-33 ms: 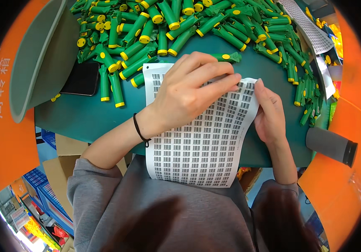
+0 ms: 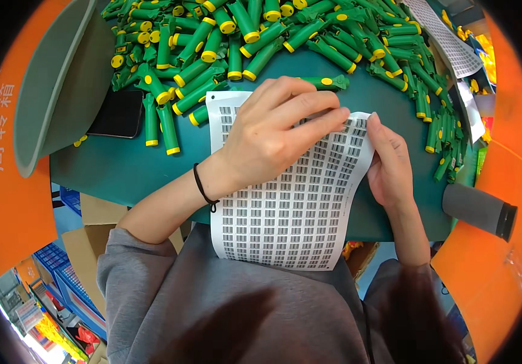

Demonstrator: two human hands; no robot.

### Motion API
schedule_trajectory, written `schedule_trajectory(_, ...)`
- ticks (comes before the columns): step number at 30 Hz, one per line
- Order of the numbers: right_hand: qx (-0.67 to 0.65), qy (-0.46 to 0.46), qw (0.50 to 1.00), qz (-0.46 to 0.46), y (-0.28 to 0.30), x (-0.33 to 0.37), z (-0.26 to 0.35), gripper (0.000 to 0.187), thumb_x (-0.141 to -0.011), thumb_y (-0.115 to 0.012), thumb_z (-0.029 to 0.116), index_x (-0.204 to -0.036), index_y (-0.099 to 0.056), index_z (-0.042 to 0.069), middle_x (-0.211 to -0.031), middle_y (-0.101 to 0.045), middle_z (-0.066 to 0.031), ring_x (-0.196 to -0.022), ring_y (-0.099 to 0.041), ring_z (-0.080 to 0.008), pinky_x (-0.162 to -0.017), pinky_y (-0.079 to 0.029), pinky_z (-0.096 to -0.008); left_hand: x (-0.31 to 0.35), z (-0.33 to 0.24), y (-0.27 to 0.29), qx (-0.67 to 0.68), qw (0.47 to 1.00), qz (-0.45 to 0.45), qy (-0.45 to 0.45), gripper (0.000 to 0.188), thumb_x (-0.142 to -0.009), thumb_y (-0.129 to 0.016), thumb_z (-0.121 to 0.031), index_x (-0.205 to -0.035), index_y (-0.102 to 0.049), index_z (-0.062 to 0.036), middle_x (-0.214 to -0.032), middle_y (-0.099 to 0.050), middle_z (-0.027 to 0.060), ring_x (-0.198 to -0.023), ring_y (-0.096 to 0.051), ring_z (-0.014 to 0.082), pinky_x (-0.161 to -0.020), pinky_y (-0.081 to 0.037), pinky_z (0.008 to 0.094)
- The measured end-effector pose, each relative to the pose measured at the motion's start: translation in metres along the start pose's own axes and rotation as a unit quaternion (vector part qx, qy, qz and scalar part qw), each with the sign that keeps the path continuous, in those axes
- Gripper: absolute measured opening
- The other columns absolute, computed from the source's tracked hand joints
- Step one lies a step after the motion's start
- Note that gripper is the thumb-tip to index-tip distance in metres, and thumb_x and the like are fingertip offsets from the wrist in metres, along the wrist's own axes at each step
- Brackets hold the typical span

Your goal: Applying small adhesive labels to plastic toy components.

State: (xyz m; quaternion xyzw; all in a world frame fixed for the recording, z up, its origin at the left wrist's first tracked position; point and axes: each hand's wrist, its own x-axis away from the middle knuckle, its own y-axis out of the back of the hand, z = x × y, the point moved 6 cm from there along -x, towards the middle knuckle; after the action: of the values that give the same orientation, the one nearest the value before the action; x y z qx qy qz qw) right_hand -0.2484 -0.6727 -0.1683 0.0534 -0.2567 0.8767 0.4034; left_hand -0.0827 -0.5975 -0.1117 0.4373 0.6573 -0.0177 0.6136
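Observation:
A white sheet of barcode stickers [image 2: 285,212] lies across the table edge and droops toward my lap, its upper right corner curled up. The right edge of this sheet is pinched in my right hand [image 2: 389,161], thumb on top. Across its upper part reaches my left hand [image 2: 279,130], fingers bent together at the top right rows of stickers. What the left fingertips pinch is too small or hidden to tell. Just beyond the hands lies a green tube-shaped piece with yellow ends [image 2: 328,82], partly behind my left fingers.
Many similar green and yellow pieces [image 2: 261,42] are heaped at the back of the green table [image 2: 170,176]. At left are a grey-green tray [image 2: 61,79] and a black phone [image 2: 117,115]. On the right stand a grey cylinder [image 2: 476,209], another sticker sheet [image 2: 449,42] and an orange box [image 2: 491,267].

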Motion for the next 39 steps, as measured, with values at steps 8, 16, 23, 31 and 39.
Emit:
schedule_trajectory(8, 0.021, -0.019, 0.999, -0.016, 0.003, -0.004, -0.006, 0.038, -0.107, -0.051, 0.029, -0.117, -0.066, -0.003, -0.106, -0.072, -0.0091, -0.093, -0.069, -0.0129, -0.083, -0.055, -0.0274, 0.003, 0.0, 0.004, 0.058, 0.998, 0.01, 0.036, 0.03, -0.07, -0.08, 0.002, -0.098, -0.075, -0.0044, -0.101, -0.07, 0.0064, -0.086, -0.064, 0.0229, -0.072, -0.053, 0.0319)
schedule_trajectory(16, 0.667, 0.453, 0.587, -0.069, -0.051, -0.037, 0.073, 0.037, -0.089, -0.072, 0.016, -0.123, -0.066, 0.004, -0.117, -0.065, -0.0089, -0.108, -0.06, -0.0229, -0.094, -0.049, -0.0341, -0.007, 0.038, 0.034, 0.145, 0.964, -0.085, 0.206, 0.017, -0.083, -0.076, 0.002, -0.1, -0.075, -0.0005, -0.091, -0.073, 0.0094, -0.082, -0.071, 0.0167, -0.073, -0.056, 0.0272)
schedule_trajectory(23, 0.733, 0.317, 0.592, 0.111, -0.074, -0.069, 0.059, 0.026, -0.082, -0.074, 0.01, -0.105, -0.069, -0.002, -0.101, -0.07, -0.0062, -0.101, -0.062, -0.0209, -0.084, -0.051, -0.0365, 0.009, 0.053, 0.036, 0.29, 0.874, -0.099, 0.378, 0.014, -0.087, -0.076, -0.003, -0.101, -0.074, 0.0, -0.095, -0.074, 0.0051, -0.083, -0.07, 0.0097, -0.076, -0.055, 0.0225)
schedule_trajectory(31, 0.122, 0.244, 0.961, 0.037, -0.035, -0.005, 0.041, 0.036, -0.089, -0.066, -0.009, -0.123, -0.054, -0.006, -0.124, -0.059, -0.0192, -0.095, -0.066, -0.0194, -0.079, -0.06, -0.0314, -0.004, 0.023, 0.032, 0.337, 0.897, -0.003, 0.285, 0.009, -0.095, -0.065, -0.001, -0.103, -0.065, 0.0019, -0.103, -0.067, 0.0053, -0.097, -0.064, 0.0117, -0.086, -0.052, 0.0264)
schedule_trajectory(39, 0.117, 0.262, 0.958, 0.002, -0.035, 0.011, 0.026, 0.039, -0.089, -0.064, -0.01, -0.126, -0.055, -0.005, -0.127, -0.059, -0.0185, -0.105, -0.066, -0.0217, -0.086, -0.06, -0.0325, -0.011, 0.007, 0.023, 0.267, 0.932, 0.047, 0.241, 0.007, -0.091, -0.068, -0.002, -0.097, -0.066, -0.0011, -0.102, -0.067, 0.0086, -0.097, -0.063, 0.0177, -0.087, -0.048, 0.0294)
